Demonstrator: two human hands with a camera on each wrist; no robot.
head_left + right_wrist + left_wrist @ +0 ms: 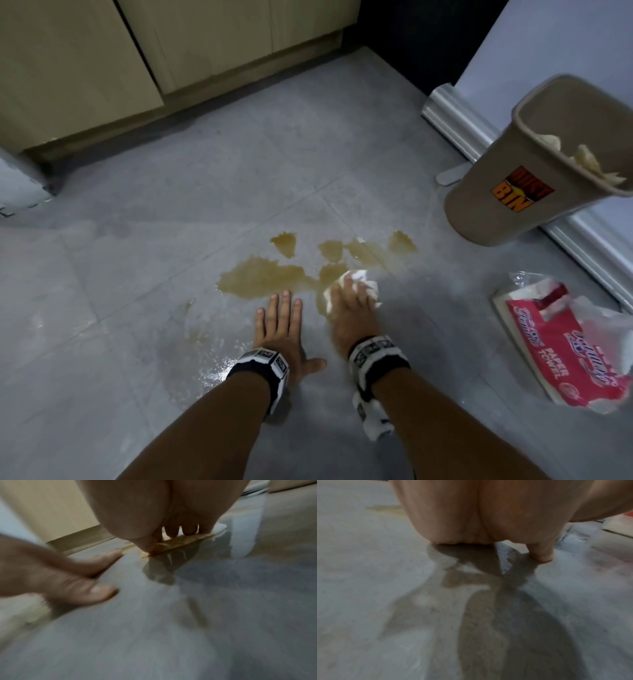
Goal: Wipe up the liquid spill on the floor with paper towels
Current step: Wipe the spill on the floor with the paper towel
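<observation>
Head view showed the right hand pressing a paper towel flat-fingered onto the spill mid-floor, apparently to soak it. Left hand lay open beside it, evidently as a brace.

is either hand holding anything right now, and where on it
The right hand presses a paper towel onto the spill from on top. The left hand lies flat on the floor, holding nothing.

One crumpled white paper towel under the right fingers; one tan plastic dustbin; one red-and-white paper towel pack; two hands.
</observation>
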